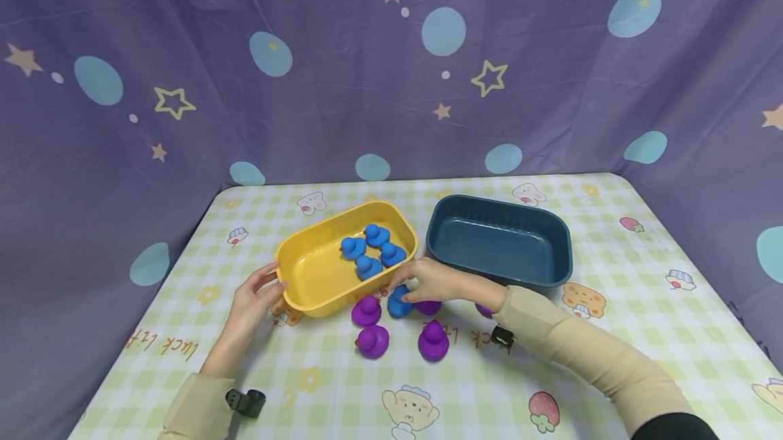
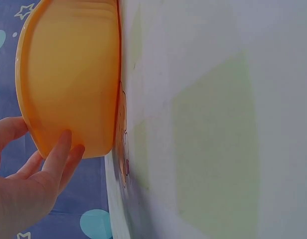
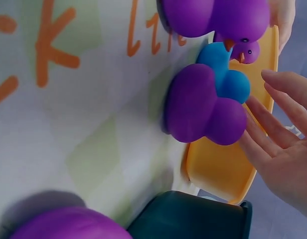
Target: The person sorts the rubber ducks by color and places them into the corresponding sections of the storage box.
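My left hand (image 1: 259, 294) grips the left end of a yellow basin (image 1: 300, 304), with fingers against its outer wall in the left wrist view. Several blue rubber ducks (image 1: 368, 267) sit inside, toward the right end. In front of the basin, another blue rubber duck (image 1: 399, 304) stands on the tablecloth. Over it is my right hand (image 1: 434, 280), its fingers spread about the duck's head, also seen in the right wrist view. A purple rubber duck (image 1: 428, 308) beside it is partly hidden by this hand.
More purple rubber ducks (image 1: 433, 341) stand in front of the basin, one partly behind the right forearm. A dark teal basin (image 1: 498, 277) with nothing inside stands to the right of the yellow one. A checked tablecloth (image 1: 342, 406) covers the table, with a purple curtain (image 1: 342, 120) behind.
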The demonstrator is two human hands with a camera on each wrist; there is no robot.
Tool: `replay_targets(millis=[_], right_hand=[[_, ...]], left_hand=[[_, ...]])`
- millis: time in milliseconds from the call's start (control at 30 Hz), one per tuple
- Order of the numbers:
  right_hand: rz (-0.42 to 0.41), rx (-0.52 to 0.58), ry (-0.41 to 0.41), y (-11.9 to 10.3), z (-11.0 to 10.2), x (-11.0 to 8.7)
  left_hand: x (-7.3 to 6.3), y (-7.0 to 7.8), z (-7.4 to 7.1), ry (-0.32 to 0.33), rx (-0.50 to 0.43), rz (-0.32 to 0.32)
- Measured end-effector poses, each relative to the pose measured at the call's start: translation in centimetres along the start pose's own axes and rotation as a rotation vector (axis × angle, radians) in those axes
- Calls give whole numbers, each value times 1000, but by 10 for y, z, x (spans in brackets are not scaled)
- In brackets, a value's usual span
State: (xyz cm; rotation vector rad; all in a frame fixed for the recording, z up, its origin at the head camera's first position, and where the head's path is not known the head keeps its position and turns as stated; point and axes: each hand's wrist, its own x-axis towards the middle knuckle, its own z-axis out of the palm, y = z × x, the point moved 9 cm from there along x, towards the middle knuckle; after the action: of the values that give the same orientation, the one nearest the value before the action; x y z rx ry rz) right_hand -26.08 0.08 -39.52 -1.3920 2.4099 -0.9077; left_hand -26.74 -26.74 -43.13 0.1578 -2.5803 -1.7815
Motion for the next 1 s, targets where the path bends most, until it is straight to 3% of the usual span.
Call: replay_targets(millis=[267,767,1000], right_hand=[[26,-5,-19,7,4,0],[62,28,-41,16,10,2],[82,31,-43,20,12,2]], left_hand=[[-4,5,2,-20,-8,-53],[-3,5,2,-16,-7,-42],[-3,3,0,15,-15,-34]])
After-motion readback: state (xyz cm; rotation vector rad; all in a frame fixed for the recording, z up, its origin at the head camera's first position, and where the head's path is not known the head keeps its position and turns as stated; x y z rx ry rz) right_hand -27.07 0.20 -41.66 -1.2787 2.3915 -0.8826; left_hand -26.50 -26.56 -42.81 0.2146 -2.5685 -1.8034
